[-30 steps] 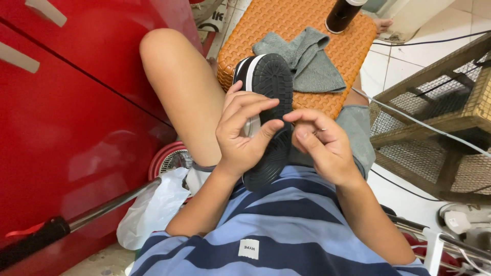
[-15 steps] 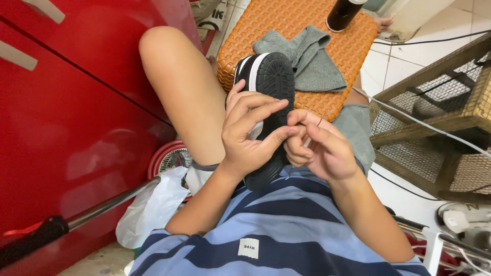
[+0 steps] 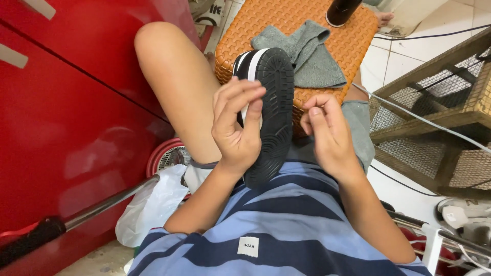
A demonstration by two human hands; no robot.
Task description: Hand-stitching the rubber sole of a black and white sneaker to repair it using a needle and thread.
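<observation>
A black-and-white sneaker (image 3: 273, 102) stands on its side in my lap, its black rubber sole facing right. My left hand (image 3: 236, 128) grips it around the middle from the upper side. My right hand (image 3: 327, 133) hovers just right of the sole, fingers curled, thumb and forefinger pinched together; I cannot tell whether something small is between them. It does not touch the shoe.
An orange woven stool (image 3: 235, 51) stands ahead with a grey cloth (image 3: 307, 51) and a dark bottle (image 3: 340, 11) on it. A red cabinet (image 3: 71, 102) is at left, a wire-mesh wooden crate (image 3: 434, 112) at right, a white plastic bag (image 3: 148, 209) by my hip.
My right hand has come off the sole and drawn back to the right. The sneaker has turned more upright, showing more of its tread.
</observation>
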